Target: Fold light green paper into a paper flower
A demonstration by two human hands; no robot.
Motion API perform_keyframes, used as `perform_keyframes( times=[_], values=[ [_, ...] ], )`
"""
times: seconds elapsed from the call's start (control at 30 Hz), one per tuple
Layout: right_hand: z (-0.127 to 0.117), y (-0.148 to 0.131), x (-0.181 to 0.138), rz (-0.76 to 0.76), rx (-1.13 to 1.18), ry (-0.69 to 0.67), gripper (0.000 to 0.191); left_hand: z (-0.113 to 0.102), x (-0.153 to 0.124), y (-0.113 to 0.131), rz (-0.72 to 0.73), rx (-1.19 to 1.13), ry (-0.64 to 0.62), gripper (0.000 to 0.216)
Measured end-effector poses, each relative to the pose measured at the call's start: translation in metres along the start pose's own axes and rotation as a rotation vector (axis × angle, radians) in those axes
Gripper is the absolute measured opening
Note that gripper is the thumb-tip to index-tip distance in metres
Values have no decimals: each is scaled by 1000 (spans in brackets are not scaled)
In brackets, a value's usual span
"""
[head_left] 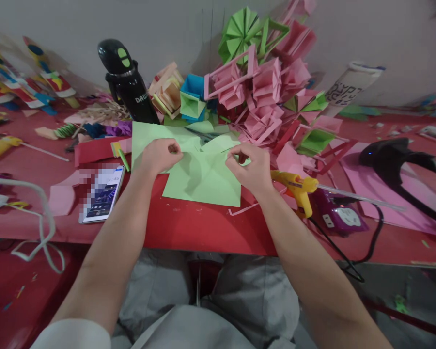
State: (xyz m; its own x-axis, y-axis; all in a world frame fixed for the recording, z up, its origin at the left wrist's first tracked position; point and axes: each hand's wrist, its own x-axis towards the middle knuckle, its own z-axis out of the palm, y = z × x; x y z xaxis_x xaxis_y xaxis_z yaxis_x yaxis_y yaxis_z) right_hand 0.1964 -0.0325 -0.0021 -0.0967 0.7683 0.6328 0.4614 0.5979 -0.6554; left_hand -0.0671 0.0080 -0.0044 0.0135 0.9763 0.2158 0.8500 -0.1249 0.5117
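A light green sheet of paper (203, 182) lies on the red table (189, 228) in front of me, partly folded with raised flaps in its middle. My left hand (160, 155) pinches a fold at the sheet's left upper part, fingers closed on the paper. My right hand (249, 167) pinches another flap at the sheet's right upper part, also closed on the paper. More green paper (148, 133) lies under and behind it.
A smartphone (103, 194) lies left of the sheet. A yellow glue gun (298, 186) rests right of my right hand, its cord trailing off the edge. A black bottle (129, 82) and a heap of pink and green folded paper shapes (265, 82) stand behind.
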Motion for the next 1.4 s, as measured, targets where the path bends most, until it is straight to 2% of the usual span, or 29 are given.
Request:
perform_keyframes(
  times=[0.2,0.37,0.47,0.6,0.67,0.77,0.83,1.0,1.17,1.3,1.4],
  values=[
    [-5,-1,2,23,-38,58,9,-3,0,-4,45,19,28,4],
    [-7,-2,3,0,-30,78,9,-6,1,-6,-22,4,21,5],
    [-6,-3,3,11,-17,72,8,-4,3,-8,-36,-94,63,5],
    [-7,0,5,146,39,55,9,2,11,-12,-56,-380,96,7],
    [-8,4,7,227,86,-10,12,6,15,-14,-120,-510,82,9],
    [-8,11,7,322,104,-224,21,9,17,-14,-150,-550,62,13],
    [-7,15,6,347,90,-324,21,11,16,-12,-103,-530,53,14],
    [0,14,4,334,99,-381,16,16,7,3,49,-551,4,13],
    [8,7,6,255,115,-334,18,24,-7,34,205,-594,-150,15],
    [13,6,5,261,148,-292,16,30,-17,55,280,-605,-257,19],
    [15,7,4,268,144,-260,13,33,-21,63,299,-634,-274,21]
  ],
)
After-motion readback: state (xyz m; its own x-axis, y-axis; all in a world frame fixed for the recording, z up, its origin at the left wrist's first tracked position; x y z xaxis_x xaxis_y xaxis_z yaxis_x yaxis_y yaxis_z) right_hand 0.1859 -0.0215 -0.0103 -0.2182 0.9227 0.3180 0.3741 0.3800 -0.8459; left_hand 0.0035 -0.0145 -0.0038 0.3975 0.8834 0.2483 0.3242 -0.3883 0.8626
